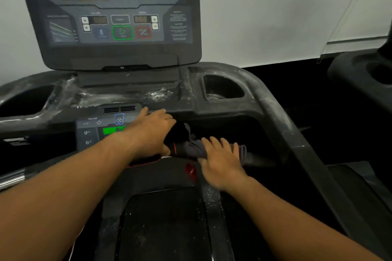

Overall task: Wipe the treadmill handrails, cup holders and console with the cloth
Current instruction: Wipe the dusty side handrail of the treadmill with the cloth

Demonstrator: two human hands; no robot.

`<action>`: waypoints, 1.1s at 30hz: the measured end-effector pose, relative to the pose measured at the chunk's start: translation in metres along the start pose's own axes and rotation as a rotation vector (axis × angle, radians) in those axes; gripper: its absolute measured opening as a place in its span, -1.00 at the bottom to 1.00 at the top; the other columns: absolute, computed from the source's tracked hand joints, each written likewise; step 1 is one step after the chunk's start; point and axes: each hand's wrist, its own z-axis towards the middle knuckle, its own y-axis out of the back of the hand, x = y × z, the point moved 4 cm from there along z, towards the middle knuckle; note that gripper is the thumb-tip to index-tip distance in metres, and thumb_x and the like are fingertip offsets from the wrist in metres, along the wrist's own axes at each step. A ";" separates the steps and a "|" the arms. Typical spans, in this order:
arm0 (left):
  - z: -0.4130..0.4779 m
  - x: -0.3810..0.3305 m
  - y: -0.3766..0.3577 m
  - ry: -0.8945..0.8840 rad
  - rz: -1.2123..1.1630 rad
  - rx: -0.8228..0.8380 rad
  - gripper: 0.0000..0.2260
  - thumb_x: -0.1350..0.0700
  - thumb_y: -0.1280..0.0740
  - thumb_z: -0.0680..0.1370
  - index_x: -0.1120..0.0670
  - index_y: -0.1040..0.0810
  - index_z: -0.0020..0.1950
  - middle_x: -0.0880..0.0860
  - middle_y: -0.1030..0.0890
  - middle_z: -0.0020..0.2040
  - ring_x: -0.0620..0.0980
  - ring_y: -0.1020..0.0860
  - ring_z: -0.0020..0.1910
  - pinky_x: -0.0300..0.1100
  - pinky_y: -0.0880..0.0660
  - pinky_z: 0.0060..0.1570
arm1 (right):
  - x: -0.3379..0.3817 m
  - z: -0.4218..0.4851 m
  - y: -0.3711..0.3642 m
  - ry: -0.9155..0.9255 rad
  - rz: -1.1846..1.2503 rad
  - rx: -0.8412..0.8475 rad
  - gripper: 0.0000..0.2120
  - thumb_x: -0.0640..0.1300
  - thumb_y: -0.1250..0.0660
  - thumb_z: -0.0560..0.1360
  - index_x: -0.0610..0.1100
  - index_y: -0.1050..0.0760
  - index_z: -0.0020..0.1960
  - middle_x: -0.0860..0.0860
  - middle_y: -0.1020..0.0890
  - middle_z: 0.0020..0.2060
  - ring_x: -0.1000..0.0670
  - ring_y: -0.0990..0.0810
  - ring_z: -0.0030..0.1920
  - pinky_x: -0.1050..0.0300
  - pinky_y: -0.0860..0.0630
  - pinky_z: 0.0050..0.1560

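The treadmill console (118, 17) stands upright ahead, with a dusty tray below it. A cup holder (222, 89) is sunk into the top at the right, another cup holder (23, 99) at the left. The right handrail (282, 125) curves toward me, streaked with dust. My right hand (220, 161) presses a grey cloth (191, 147) against the front grip bar, fingers spread over it. My left hand (152, 131) rests flat on the lower control panel (93, 133) just left of the cloth, fingers partly apart.
A red safety clip (191, 170) hangs below the cloth. The black running belt (161, 224) lies beneath my arms. Another treadmill (360, 74) stands at the far right. A chrome bar (10, 178) shows at the left edge.
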 end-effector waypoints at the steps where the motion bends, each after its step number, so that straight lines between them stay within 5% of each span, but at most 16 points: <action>1: -0.003 0.000 0.000 -0.019 -0.011 -0.024 -0.24 -0.16 -0.43 0.43 0.03 -0.21 0.53 -0.02 -0.21 0.54 -0.01 -0.01 0.57 0.14 0.08 0.50 | 0.010 -0.005 -0.006 0.087 -0.093 -0.079 -0.40 0.10 -0.09 0.58 0.00 0.01 0.56 -0.03 -0.11 0.54 -0.17 -0.02 0.52 -0.22 0.18 0.47; 5: -0.008 0.003 0.004 -0.062 -0.029 -0.095 -0.28 -0.04 -0.36 0.49 0.04 -0.11 0.57 -0.02 -0.10 0.59 -0.05 0.10 0.57 0.08 0.14 0.53 | 0.026 0.000 -0.014 0.285 -0.208 -0.206 -0.40 0.13 -0.12 0.55 -0.02 -0.11 0.54 -0.06 -0.31 0.46 -0.15 -0.30 0.41 -0.18 -0.12 0.44; 10: -0.010 0.018 0.009 -0.024 -0.126 -0.130 -0.39 0.14 -0.27 0.52 0.07 -0.15 0.55 -0.03 -0.18 0.56 -0.04 0.04 0.57 0.07 0.10 0.53 | 0.052 0.037 0.014 0.153 0.043 0.056 -0.63 0.20 0.01 0.60 0.07 -0.38 0.27 -0.05 -0.60 0.13 -0.18 -0.57 0.10 -0.11 -0.42 0.14; 14: -0.009 0.025 0.016 0.012 -0.213 -0.236 -0.46 0.25 -0.20 0.51 0.09 -0.27 0.50 -0.01 -0.30 0.50 -0.05 -0.13 0.53 -0.03 0.04 0.52 | 0.073 0.032 0.002 0.297 -0.119 -0.122 -0.60 0.17 -0.04 0.58 0.06 -0.30 0.35 -0.02 -0.54 0.17 -0.14 -0.55 0.10 -0.13 -0.41 0.10; 20: -0.002 0.005 0.018 -0.060 -0.256 -0.290 -0.53 0.28 -0.21 0.51 0.08 -0.38 0.43 -0.01 -0.43 0.40 -0.06 -0.30 0.43 -0.13 -0.05 0.49 | 0.054 0.006 -0.022 0.502 -0.278 -0.286 -0.39 0.13 -0.06 0.48 -0.02 -0.20 0.50 -0.09 -0.33 0.45 -0.16 -0.37 0.34 -0.22 -0.32 0.32; 26: 0.004 0.001 0.009 -0.004 -0.361 -0.310 -0.60 0.27 -0.16 0.54 0.07 -0.45 0.36 0.00 -0.50 0.33 -0.01 -0.45 0.29 -0.09 -0.41 0.29 | 0.060 0.039 0.009 0.197 -0.007 -0.019 -0.61 0.19 0.02 0.61 0.00 -0.41 0.21 -0.06 -0.61 0.06 -0.14 -0.57 0.05 -0.12 -0.43 0.09; 29: 0.005 -0.005 0.006 0.013 -0.369 -0.332 -0.60 0.23 -0.14 0.57 0.06 -0.42 0.40 -0.01 -0.48 0.36 -0.01 -0.45 0.31 -0.11 -0.40 0.29 | 0.059 0.032 0.008 0.228 0.044 -0.153 -0.63 0.17 0.01 0.61 -0.02 -0.46 0.11 -0.03 -0.63 -0.01 -0.11 -0.59 0.01 -0.11 -0.43 0.09; 31: 0.007 -0.007 0.004 0.032 -0.387 -0.348 -0.60 0.22 -0.14 0.59 0.06 -0.41 0.42 -0.01 -0.47 0.37 0.00 -0.45 0.31 -0.10 -0.40 0.30 | 0.051 0.019 0.004 0.341 0.126 -0.195 -0.67 0.09 -0.08 0.60 0.01 -0.45 0.25 0.01 -0.59 0.17 -0.05 -0.52 0.19 -0.08 -0.34 0.27; 33: 0.009 -0.009 0.002 0.041 -0.404 -0.366 -0.62 0.21 -0.15 0.59 0.07 -0.44 0.40 0.01 -0.49 0.35 0.02 -0.47 0.29 -0.07 -0.41 0.28 | 0.035 0.003 0.001 0.435 0.103 -0.140 -0.55 0.01 -0.16 0.60 0.00 -0.27 0.47 0.04 -0.34 0.46 0.02 -0.24 0.46 0.07 -0.01 0.48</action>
